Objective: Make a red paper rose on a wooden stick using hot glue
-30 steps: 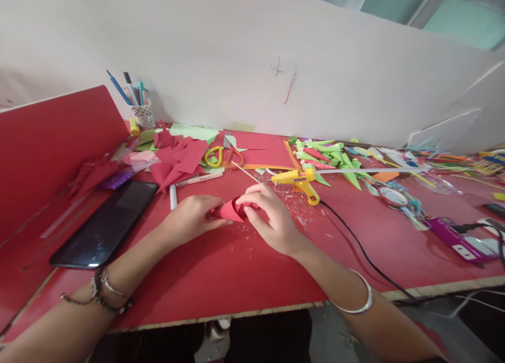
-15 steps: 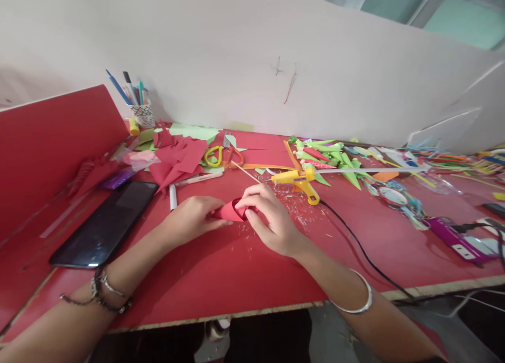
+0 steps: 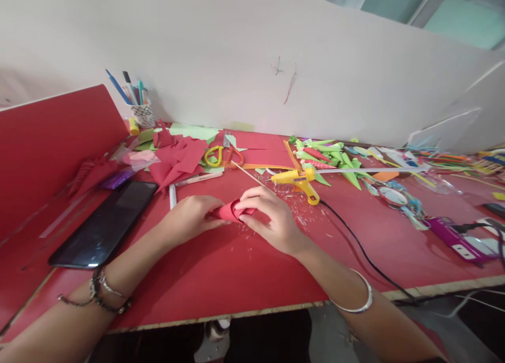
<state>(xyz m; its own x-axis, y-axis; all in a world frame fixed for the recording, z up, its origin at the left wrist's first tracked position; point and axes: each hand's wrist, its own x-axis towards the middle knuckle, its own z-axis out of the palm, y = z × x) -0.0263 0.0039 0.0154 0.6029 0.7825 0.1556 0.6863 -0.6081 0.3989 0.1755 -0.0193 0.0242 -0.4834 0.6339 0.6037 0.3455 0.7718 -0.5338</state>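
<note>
A small red paper cone [image 3: 229, 211] lies between both hands, low over the red table [image 3: 244, 268]. My left hand [image 3: 189, 217] pinches its pointed left end with closed fingers. My right hand [image 3: 270, 220] curls round its wide right end, thumb and fingers pressed on the rolled edge. A yellow glue gun [image 3: 298, 180] rests just beyond my right hand, its black cord [image 3: 363, 252] trailing toward the front edge.
A black phone [image 3: 106, 223] lies at the left. Red paper scraps [image 3: 179, 160], scissors [image 3: 221, 156] and a pen cup [image 3: 142, 113] sit behind. Several green and red paper cones [image 3: 331, 158] lie at the back right, a purple power strip [image 3: 461, 239] at the far right. A white wall board stands behind.
My right fingers have shifted slightly, closing lower over the cone's wide end. The cone is rolled a little tighter. My left hand has stayed in place.
</note>
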